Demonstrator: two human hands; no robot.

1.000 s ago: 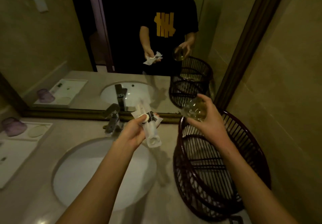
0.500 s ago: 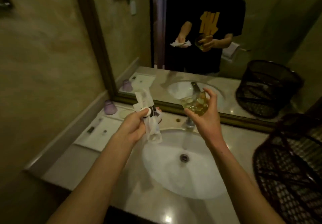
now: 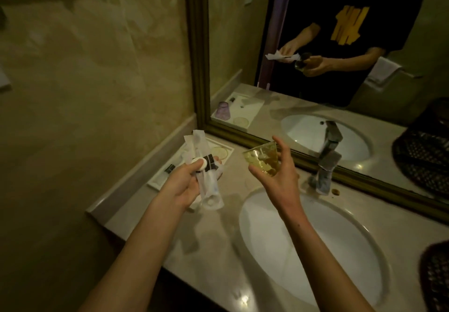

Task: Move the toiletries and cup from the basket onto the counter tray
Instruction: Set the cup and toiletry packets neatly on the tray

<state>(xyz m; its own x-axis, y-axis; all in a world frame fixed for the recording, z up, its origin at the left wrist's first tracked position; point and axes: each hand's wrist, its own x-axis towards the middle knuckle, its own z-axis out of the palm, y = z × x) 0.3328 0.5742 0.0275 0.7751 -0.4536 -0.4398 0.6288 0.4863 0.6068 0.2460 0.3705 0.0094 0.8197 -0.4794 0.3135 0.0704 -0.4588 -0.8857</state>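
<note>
My left hand (image 3: 181, 185) grips a bundle of wrapped toiletries (image 3: 206, 178): white sachets, a small round white piece and a black-banded packet. It hovers over the near end of the white counter tray (image 3: 158, 181) at the left wall. My right hand (image 3: 279, 178) holds a clear yellowish cup (image 3: 262, 159), tilted, above the counter between the tray and the sink. The dark wicker basket (image 3: 437, 275) shows only at the right edge. A small black item (image 3: 169, 168) and a round pale disc (image 3: 220, 152) lie on the tray.
A white oval sink (image 3: 313, 243) fills the counter's middle, with a chrome tap (image 3: 325, 173) behind it. A framed mirror (image 3: 201, 68) runs along the back and reflects a person, a purple cup and the tray. A tiled wall closes the left side.
Both hands have carried the toiletries and the cup leftwards from the basket, past the sink, to the tray end of the counter. The view has swung left with them.
</note>
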